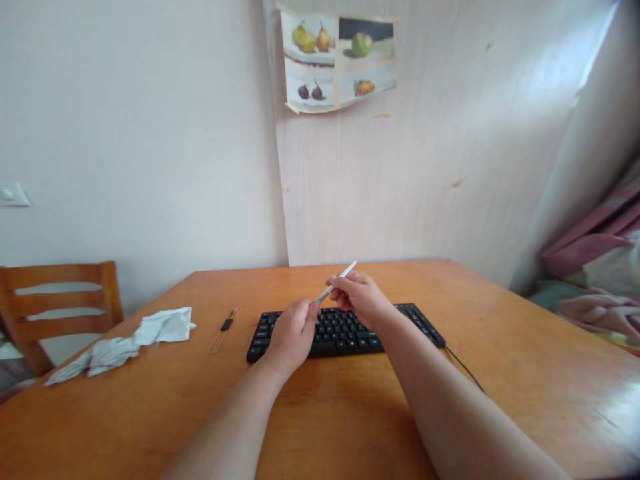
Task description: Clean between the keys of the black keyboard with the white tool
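Observation:
Both hands are raised over a black keyboard [345, 340], with a slim white pen-shaped stick [347, 269] between them. My right hand [361, 299] pinches the stick near its middle, and its upper end points up and to the right. Around the lower end, my left hand [294, 333] is closed with the thumb on top. The tip inside the left hand is hidden, so I cannot tell what kind of tip it has. Parts of the keyboard's left and right sides are covered by my hands.
Left of the keyboard lies a wire keycap puller [227, 325] with a black grip. Crumpled white tissues [163, 327] lie farther left on the wooden table [320, 420]. A cable [465, 369] trails from the keyboard's right side. A wooden chair [60, 293] stands at the left.

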Motion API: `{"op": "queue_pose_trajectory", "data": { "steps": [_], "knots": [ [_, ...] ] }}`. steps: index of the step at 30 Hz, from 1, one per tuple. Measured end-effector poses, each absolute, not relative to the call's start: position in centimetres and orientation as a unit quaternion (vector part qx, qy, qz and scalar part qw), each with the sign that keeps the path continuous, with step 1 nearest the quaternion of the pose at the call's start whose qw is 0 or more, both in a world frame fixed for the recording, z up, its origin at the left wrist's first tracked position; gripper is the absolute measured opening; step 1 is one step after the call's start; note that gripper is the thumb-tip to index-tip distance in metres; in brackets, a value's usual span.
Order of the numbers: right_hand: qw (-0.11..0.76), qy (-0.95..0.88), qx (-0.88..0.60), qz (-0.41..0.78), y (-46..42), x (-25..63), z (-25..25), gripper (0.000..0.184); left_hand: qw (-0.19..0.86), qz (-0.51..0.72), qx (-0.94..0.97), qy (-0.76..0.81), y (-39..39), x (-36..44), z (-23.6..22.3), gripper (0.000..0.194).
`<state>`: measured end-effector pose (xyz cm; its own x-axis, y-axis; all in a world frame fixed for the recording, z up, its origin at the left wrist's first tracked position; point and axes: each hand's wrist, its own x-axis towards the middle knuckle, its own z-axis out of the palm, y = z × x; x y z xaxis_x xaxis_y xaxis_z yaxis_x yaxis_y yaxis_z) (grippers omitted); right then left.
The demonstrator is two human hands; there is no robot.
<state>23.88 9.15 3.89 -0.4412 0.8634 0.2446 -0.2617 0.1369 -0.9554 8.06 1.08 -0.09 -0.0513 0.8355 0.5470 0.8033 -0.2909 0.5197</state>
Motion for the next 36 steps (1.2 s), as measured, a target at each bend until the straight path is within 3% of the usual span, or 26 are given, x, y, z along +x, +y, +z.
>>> {"op": "queue_pose_trajectory", "data": {
  "steps": [6, 12, 23, 33, 36],
  "knots": [
    [0.563, -0.548, -0.317, 0.532, 11.0, 25.3, 3.8, 0.028, -0.02, 0.367, 0.705, 0.606, 1.3, 8.0, -0.4, 0.04],
    [0.6, -0.582, -0.346, 0.426, 11.2, 25.6, 4.1, 0.025, -0.11, 0.316, 0.719, 0.61, 1.6, 7.5, -0.5, 0.044],
    [0.487, -0.667, -0.401, 0.398, 11.1, 26.1, 4.2, 0.013, -0.141, 0.289, 0.719, 0.616, 1.6, 7.3, -0.4, 0.04],
    [0.5, -0.686, -0.386, 0.36, 11.8, 28.1, -0.8, 0.025, -0.089, 0.286, 0.725, 0.62, 1.1, 8.2, -0.5, 0.027],
    [0.492, -0.689, -0.391, 0.361, 11.6, 27.9, -1.1, 0.024, -0.085, 0.278, 0.726, 0.623, 1.0, 8.2, -0.8, 0.033]
  ]
}}
